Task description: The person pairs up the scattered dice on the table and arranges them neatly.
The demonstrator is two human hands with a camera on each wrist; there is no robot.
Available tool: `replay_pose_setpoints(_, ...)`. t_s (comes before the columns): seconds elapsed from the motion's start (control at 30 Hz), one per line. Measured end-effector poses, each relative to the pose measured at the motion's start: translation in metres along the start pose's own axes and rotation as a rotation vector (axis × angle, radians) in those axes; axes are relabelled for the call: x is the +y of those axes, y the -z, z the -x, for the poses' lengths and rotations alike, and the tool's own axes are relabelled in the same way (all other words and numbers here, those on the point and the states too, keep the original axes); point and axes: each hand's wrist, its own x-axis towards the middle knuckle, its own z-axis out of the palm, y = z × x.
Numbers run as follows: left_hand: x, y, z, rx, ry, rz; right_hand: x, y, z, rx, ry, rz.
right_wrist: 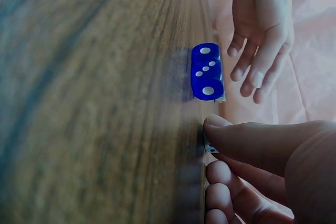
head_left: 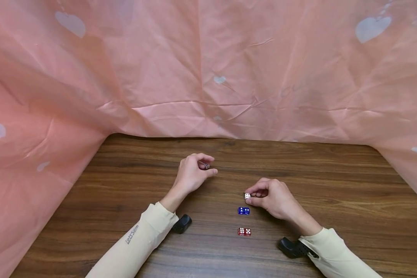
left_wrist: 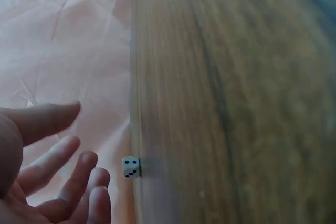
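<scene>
My right hand (head_left: pixel 276 197) pinches a white die (head_left: pixel 247 196) between thumb and finger, low at the table; its thumb covers most of that die (right_wrist: pixel 211 148) in the right wrist view. Farther back and to the left, my left hand (head_left: pixel 192 172) reaches over the table with thumb and fingers spread apart. Another white die (left_wrist: pixel 130 167) with dark pips sits on the wood just past those fingertips. From above, this die (head_left: pixel 207 166) shows in the gap between thumb and index finger, partly hidden.
Two blue dice (head_left: pixel 243 211) lie side by side just in front of my right hand. Nearer to me, two red dice (head_left: pixel 244 231) form another pair. A pink curtain (head_left: pixel 208 77) with pale hearts borders the wooden table (head_left: pixel 351 185) at the back and sides.
</scene>
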Motion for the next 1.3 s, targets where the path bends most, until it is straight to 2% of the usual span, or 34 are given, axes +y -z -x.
replay_pose_setpoints(0.33, -0.008, 0.003, -0.014, -0.023, 0.11, -0.02, 0.0, 0.0, -0.001, 0.006, -0.003, 0.0)
replay_pose_setpoints(0.63, -0.018, 0.007, -0.02, -0.015, 0.147, -0.007, 0.0, 0.0, -0.001, 0.005, -0.002, -0.003)
replay_pose_setpoints(1.3, -0.023, 0.004, -0.027, -0.011, 0.121, -0.097, -0.001, 0.0, -0.001, 0.001, 0.0, -0.001)
